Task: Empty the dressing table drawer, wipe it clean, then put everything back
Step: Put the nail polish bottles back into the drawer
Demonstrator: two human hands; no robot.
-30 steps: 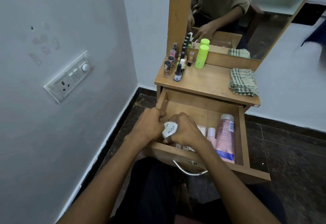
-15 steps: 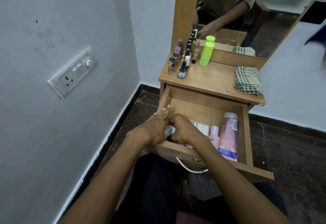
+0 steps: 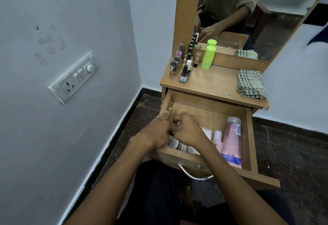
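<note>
The wooden drawer (image 3: 209, 107) of the dressing table is pulled out. Both my hands are inside its left part, close together. My left hand (image 3: 158, 130) reaches forward with fairly straight fingers, their tips at the drawer's left wall. My right hand (image 3: 189, 130) has its fingers curled; what lies under it is hidden. A white round compact (image 3: 173, 143) lies in the drawer just below the two hands. Small pale tubes (image 3: 206, 132), a small pink bottle (image 3: 217, 138) and a tall pink bottle (image 3: 232, 141) lie to the right.
On the tabletop (image 3: 213, 84) stand several nail polish bottles (image 3: 183, 74), a green container (image 3: 207, 58) and a folded checked cloth (image 3: 251, 84). A mirror (image 3: 248, 12) rises behind. The wall with a switch panel (image 3: 72, 77) is close on the left. A metal handle (image 3: 195, 174) juts from the drawer front.
The white compact that my right hand held up a second ago is now down in the drawer under both hands. My left fingers have stretched toward the drawer's left wall.
</note>
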